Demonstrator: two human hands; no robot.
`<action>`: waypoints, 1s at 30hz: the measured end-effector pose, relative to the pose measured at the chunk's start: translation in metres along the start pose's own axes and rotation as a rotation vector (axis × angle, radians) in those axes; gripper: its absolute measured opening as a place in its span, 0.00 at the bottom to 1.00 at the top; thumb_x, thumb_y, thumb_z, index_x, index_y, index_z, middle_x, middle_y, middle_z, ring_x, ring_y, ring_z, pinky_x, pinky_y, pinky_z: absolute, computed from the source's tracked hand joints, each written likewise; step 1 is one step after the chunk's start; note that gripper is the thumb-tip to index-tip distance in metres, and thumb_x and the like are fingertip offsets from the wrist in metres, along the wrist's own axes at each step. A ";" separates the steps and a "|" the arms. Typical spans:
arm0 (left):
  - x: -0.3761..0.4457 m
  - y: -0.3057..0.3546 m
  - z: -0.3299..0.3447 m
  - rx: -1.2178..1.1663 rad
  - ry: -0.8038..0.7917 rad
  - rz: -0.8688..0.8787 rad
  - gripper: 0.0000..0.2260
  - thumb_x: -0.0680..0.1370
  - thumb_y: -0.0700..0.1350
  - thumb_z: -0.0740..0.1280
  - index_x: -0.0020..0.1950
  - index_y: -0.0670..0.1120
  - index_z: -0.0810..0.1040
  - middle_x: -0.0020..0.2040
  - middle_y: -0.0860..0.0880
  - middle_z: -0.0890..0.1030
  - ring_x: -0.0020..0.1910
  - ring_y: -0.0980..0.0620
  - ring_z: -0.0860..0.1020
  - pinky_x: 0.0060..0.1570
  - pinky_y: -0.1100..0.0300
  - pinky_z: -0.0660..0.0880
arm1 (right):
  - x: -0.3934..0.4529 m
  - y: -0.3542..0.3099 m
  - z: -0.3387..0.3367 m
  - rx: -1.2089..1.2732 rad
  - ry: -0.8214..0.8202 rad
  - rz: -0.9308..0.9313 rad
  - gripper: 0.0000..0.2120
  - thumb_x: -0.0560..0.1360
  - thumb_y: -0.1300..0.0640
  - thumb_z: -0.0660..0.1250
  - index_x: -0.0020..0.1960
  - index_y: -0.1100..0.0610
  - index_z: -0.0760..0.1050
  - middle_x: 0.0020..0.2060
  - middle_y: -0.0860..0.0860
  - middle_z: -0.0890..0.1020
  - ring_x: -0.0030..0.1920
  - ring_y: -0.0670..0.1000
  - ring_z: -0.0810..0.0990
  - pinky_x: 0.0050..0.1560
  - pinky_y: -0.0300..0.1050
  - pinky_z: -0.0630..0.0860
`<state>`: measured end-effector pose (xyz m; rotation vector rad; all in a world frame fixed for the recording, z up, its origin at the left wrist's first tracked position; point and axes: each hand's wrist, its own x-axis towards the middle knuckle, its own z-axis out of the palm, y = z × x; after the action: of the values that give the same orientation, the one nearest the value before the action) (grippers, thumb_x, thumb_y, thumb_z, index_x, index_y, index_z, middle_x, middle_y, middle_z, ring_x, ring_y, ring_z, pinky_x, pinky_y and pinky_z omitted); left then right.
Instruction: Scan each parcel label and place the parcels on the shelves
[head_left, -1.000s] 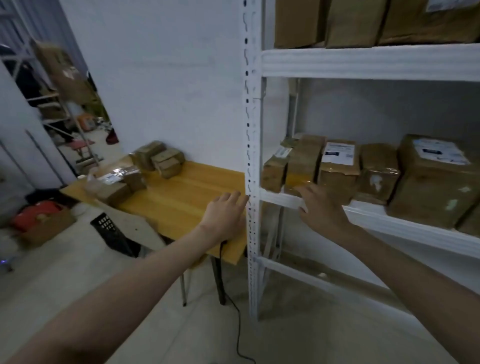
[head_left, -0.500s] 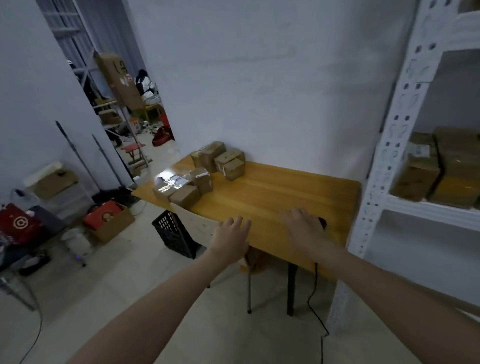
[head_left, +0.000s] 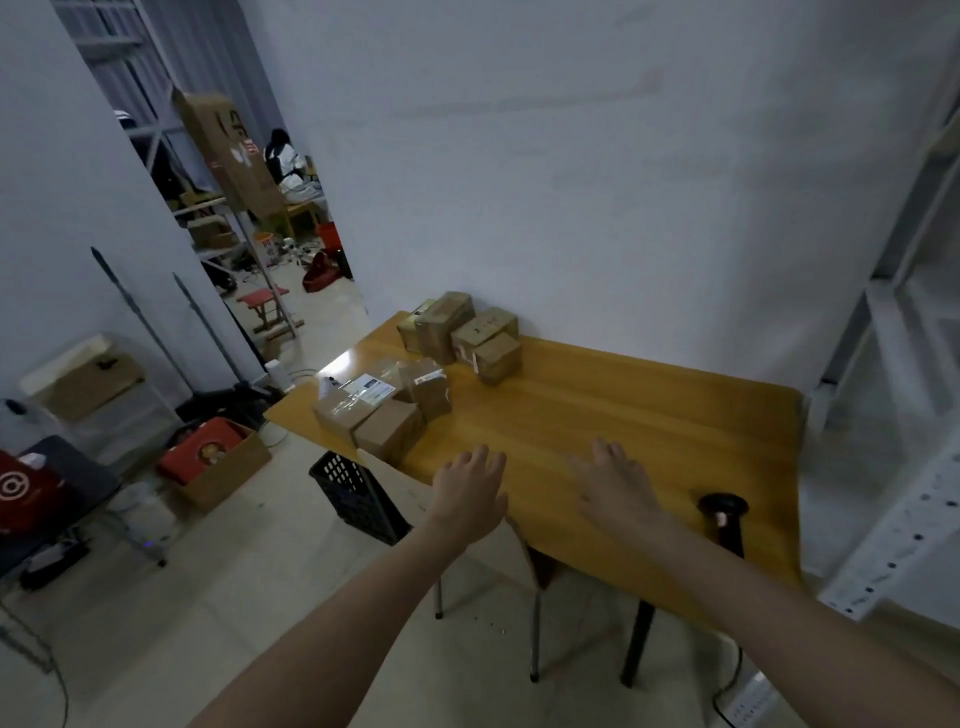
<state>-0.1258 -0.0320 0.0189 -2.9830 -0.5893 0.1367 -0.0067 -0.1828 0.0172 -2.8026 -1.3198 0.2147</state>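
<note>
Both your hands are out over the near edge of the wooden table (head_left: 649, 410), palms down, fingers spread and holding nothing. Your left hand (head_left: 470, 493) hangs right at the near edge, just short of the closest parcel (head_left: 389, 431). Your right hand (head_left: 615, 488) is above the bare tabletop, well inside the near edge.

The handheld barcode scanner (head_left: 723, 522) lies black and untouched near the table's near right corner, just beside your right forearm.

The parcels sit in two clusters at the table's left end. The near cluster (head_left: 382, 405) is by the near left corner: brown cardboard boxes pressed together, one flat box with shiny tape and a white label (head_left: 373, 389) facing up. The far cluster (head_left: 460, 335) sits at the far left corner against the white wall, small boxes touching each other.

The white metal shelving (head_left: 904, 332) stands just off the table's right edge, only its frame showing. Below the near left corner, a black plastic crate (head_left: 358, 493) rests on the floor.
</note>
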 end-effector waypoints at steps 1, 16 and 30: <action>0.016 -0.007 0.002 -0.002 0.000 -0.003 0.25 0.82 0.54 0.59 0.76 0.47 0.60 0.71 0.45 0.66 0.65 0.43 0.71 0.55 0.51 0.75 | 0.020 0.000 0.002 0.002 -0.011 0.001 0.23 0.80 0.60 0.59 0.73 0.53 0.60 0.72 0.59 0.60 0.70 0.60 0.61 0.64 0.52 0.67; 0.186 -0.133 0.040 -0.051 -0.067 -0.179 0.20 0.80 0.53 0.60 0.71 0.48 0.64 0.65 0.47 0.70 0.63 0.46 0.72 0.54 0.54 0.75 | 0.233 -0.018 0.026 0.048 -0.168 -0.049 0.23 0.79 0.58 0.59 0.73 0.52 0.61 0.68 0.56 0.64 0.67 0.57 0.65 0.64 0.52 0.67; 0.331 -0.271 0.116 0.029 -0.116 -0.088 0.31 0.80 0.56 0.60 0.78 0.46 0.52 0.78 0.42 0.53 0.77 0.40 0.53 0.74 0.43 0.55 | 0.378 -0.080 0.092 0.110 -0.262 0.083 0.25 0.80 0.58 0.58 0.76 0.52 0.57 0.73 0.57 0.59 0.73 0.57 0.60 0.68 0.49 0.64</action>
<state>0.0650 0.3534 -0.0878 -2.9299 -0.7237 0.3096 0.1573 0.1570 -0.1079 -2.8116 -1.1911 0.6564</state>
